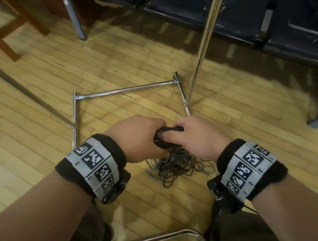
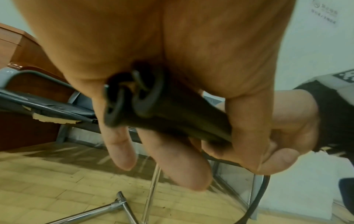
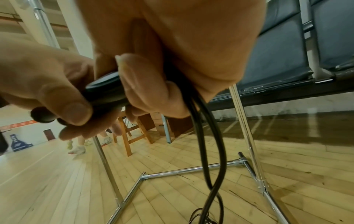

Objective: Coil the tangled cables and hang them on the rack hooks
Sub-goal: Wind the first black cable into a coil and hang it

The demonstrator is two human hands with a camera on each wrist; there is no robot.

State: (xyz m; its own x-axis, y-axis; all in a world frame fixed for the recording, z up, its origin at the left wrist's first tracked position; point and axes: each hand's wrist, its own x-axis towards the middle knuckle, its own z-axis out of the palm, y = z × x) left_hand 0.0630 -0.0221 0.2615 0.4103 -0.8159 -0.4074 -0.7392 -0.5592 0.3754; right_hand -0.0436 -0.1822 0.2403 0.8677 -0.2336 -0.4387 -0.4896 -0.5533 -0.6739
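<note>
A tangled pile of thin black and grey cables (image 1: 176, 164) lies on the wooden floor below my hands. Both hands hold a coiled bundle of thick black cable (image 1: 165, 137) between them. My left hand (image 1: 140, 137) grips one end of the black cable bundle (image 2: 159, 106), with thumb and fingers curled round it. My right hand (image 1: 194, 137) grips the other end of the black cable bundle (image 3: 107, 92), and two black strands (image 3: 206, 144) hang from it down to the pile. The chrome rack's base (image 1: 126, 90) lies on the floor just beyond, with its upright pole (image 1: 202, 49) rising at the right.
Dark padded bench seats (image 1: 233, 15) stand behind the rack. A wooden stool (image 1: 16, 20) is at the far left, and a grey metal leg (image 1: 75, 18) beside it. A chrome chair frame (image 1: 167, 235) curves between my knees. A person's feet (image 3: 78, 148) show far off.
</note>
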